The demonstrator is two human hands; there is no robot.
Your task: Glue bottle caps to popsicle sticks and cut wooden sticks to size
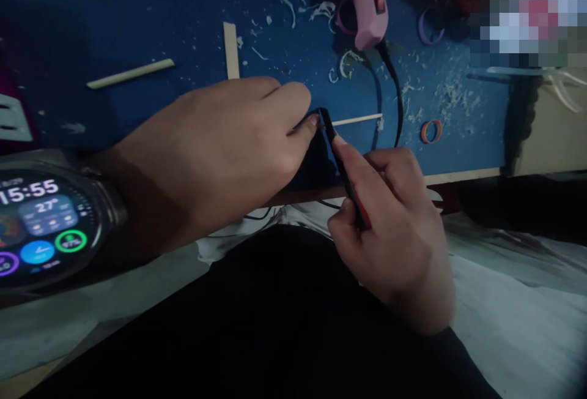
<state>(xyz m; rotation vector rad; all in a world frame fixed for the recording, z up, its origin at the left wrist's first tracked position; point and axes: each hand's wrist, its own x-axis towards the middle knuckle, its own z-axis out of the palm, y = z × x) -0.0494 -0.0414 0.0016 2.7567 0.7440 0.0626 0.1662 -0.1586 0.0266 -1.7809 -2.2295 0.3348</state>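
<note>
My left hand, with a smartwatch on its wrist, is closed, palm down, its fingertips pinched at the near end of a thin pale wooden stick. The part under my fingers is hidden. My right hand is wrapped round a slim black and red utility knife, one finger stretched along its top. The knife's dark tip lies across the stick, just beside my left fingertips. Whether the edge has cut into the wood I cannot tell.
A pink glue gun with a black cord lies on the blue tabletop among shavings. Around it are an orange ring, a purple curl, a round stick and a flat wooden strip.
</note>
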